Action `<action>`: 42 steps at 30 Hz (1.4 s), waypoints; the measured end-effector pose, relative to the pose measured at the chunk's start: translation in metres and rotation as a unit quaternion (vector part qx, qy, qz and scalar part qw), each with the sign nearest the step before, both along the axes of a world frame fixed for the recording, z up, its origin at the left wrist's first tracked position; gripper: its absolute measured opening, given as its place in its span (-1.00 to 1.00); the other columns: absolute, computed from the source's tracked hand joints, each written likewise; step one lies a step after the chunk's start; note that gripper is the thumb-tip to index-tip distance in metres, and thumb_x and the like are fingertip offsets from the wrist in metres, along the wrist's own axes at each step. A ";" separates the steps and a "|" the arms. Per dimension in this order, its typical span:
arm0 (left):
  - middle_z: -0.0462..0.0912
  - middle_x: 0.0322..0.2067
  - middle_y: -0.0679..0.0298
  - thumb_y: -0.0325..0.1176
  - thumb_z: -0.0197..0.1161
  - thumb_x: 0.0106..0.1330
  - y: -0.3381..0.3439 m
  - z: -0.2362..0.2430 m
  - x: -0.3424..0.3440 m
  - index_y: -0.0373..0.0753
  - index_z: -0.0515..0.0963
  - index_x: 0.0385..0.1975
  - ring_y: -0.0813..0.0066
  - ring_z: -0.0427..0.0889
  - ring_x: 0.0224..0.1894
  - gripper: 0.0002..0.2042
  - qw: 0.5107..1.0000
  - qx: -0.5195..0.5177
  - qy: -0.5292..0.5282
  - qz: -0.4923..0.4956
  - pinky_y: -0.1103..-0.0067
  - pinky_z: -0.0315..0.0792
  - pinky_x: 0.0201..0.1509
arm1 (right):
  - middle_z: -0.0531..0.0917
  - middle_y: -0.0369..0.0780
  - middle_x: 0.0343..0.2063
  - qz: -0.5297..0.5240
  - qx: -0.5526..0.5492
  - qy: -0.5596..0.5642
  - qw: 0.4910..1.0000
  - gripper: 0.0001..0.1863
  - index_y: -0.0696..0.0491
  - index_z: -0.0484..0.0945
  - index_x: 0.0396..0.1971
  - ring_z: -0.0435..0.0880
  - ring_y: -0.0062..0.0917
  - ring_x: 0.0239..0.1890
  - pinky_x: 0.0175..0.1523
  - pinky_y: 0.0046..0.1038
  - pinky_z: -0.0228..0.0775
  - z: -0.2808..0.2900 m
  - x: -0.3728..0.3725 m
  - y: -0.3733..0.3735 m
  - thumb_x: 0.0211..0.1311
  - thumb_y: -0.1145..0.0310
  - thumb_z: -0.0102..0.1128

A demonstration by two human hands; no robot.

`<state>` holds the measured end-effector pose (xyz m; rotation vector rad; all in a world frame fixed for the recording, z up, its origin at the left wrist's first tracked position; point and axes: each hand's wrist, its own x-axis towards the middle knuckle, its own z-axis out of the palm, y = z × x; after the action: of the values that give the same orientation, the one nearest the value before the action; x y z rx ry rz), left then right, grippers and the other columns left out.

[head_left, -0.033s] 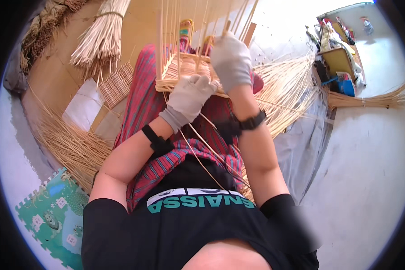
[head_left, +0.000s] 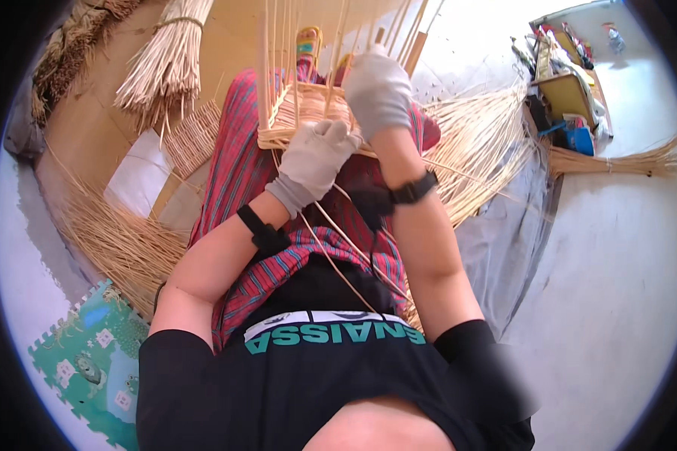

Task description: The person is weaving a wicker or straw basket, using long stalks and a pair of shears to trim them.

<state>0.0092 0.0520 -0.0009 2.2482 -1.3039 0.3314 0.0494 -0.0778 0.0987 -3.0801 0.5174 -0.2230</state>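
A half-woven cane basket (head_left: 293, 113) with tall upright rods rests between the knees over red striped cloth. My left hand (head_left: 316, 158), in a pale glove, has its fingers curled at the basket's near rim; exactly what they pinch is hidden. At the basket's right, my right hand (head_left: 377, 94), also gloved, is closed around an upright wooden stick (head_left: 381, 36), whose top shows above the fist. Loose strands (head_left: 316, 237) trail down from the rim toward the lap.
A tied bundle of cane (head_left: 158, 68) lies upper left, near a flat woven panel (head_left: 192, 139) and white sheet (head_left: 135, 169). Loose cane (head_left: 120, 240) spreads left, more (head_left: 489, 143) right. A foam mat (head_left: 90, 353) lies lower left; a cluttered stand (head_left: 568, 105) is upper right.
My right hand has shifted slightly up and left with the stick. The basket and my left hand sit marginally higher in the picture.
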 end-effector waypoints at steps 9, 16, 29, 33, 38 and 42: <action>0.61 -0.01 0.26 -0.39 0.25 0.18 0.011 -0.003 0.003 -0.08 0.62 0.05 0.23 0.60 0.05 -0.62 1.000 0.013 0.010 -0.003 0.31 0.45 0.14 | 0.75 0.00 -0.33 0.240 0.090 -0.302 0.918 -0.58 0.10 0.51 0.22 0.80 -0.32 -0.39 -0.24 -0.38 0.66 -0.020 -0.065 -0.002 0.41 0.35 0.21; 0.69 -0.05 0.21 -0.39 0.19 0.27 0.009 0.003 0.007 -0.16 0.62 0.09 0.25 0.66 0.05 -0.64 0.999 -0.024 -0.037 -0.008 0.32 0.45 0.22 | 0.73 -0.21 -0.32 -0.186 0.737 -0.267 0.592 -0.84 0.09 0.61 -0.13 0.68 -0.63 -0.43 -0.48 -0.69 0.44 -0.064 -0.173 -0.050 0.45 0.33 0.29; 0.69 -0.07 0.24 -0.34 0.35 0.26 0.004 0.003 0.003 -0.10 0.57 0.20 0.26 0.65 0.03 -0.55 0.999 -0.028 -0.038 0.012 0.37 0.46 0.18 | 0.73 -0.09 -0.09 0.015 0.445 -0.319 0.837 -0.75 0.11 0.61 0.00 0.74 -0.40 -0.05 -0.07 -0.44 0.61 -0.027 -0.128 -0.060 0.35 0.60 0.22; 0.62 0.06 0.19 -0.31 0.39 0.24 0.003 -0.006 -0.003 -0.10 0.27 0.47 0.25 0.64 0.04 -0.25 0.998 0.004 -0.032 0.055 0.36 0.46 0.17 | 0.60 0.03 0.15 0.185 0.332 -0.244 0.892 -0.42 -0.06 0.52 0.31 0.51 -0.19 0.31 0.27 -0.21 0.45 0.018 -0.044 -0.064 0.25 0.53 0.27; 0.63 0.02 0.21 -0.35 0.25 0.31 0.016 0.008 0.005 -0.06 0.38 0.41 0.25 0.64 0.01 -0.40 0.995 0.030 -0.062 0.066 0.36 0.48 0.13 | 0.63 0.00 0.10 0.164 0.156 -0.118 0.967 0.00 -0.14 -0.01 0.57 0.66 -0.12 0.11 0.20 -0.19 0.51 0.037 -0.001 -0.032 0.16 0.43 0.34; 0.66 -0.09 0.17 -0.39 0.13 0.37 0.016 0.020 0.004 -0.03 0.44 0.28 0.24 0.65 0.03 -0.55 0.994 0.081 0.000 0.075 0.31 0.41 0.22 | 0.71 -0.04 -0.23 0.218 0.492 -0.205 0.817 -0.09 -0.07 0.12 0.50 0.73 -0.12 -0.25 -0.09 -0.18 0.58 0.004 -0.005 -0.040 0.15 0.37 0.39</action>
<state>0.0135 0.0678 0.0190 2.4890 -1.2031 0.2884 0.0439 -0.1175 0.1032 -1.9579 -0.1090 -0.4225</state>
